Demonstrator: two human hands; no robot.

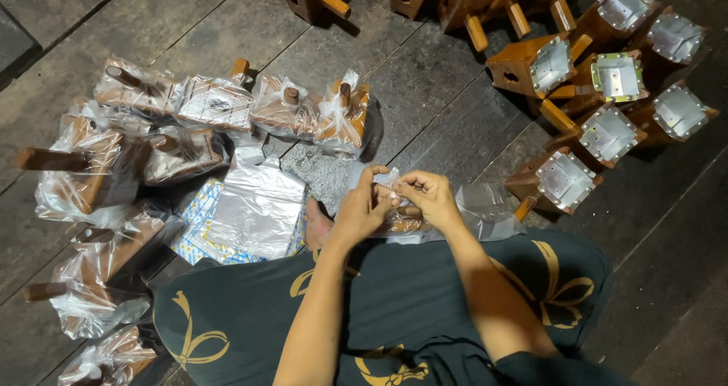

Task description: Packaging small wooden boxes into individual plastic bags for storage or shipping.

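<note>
Dark wooden plank floor (425, 105), worn, carrying all stock; I sit cross-legged on it, dark trousers with gold bow print (425, 295) nearest the camera.

Item in hand: one small brown wooden piece in a clear plastic bag (485, 211), resting over my knee just beyond the trousers. My left hand (358, 211) and right hand (426, 195) meet at the bag's mouth, both grips closed, fingertips pinching the gathered plastic between them. The bagged piece lies directly under and a little right of the grips, touching both.

Step, as I judge it: closing the bag's neck. The next move would call for holding the gather tight while it is twisted or tied, without tearing the thin film.

Beside my left knee: a flat stack of empty clear bags (258, 208) on a blue-and-white printed sheet (199, 219).

Left edge of the floor, near to far: bagged wooden pieces (98, 174), wooden pegs poking through the plastic, running in a row toward the middle (303, 113).

Far right corner: unbagged wooden pieces (599, 90), brown blocks with square metal plates on one face and short pegs, clustered touching one another.
</note>
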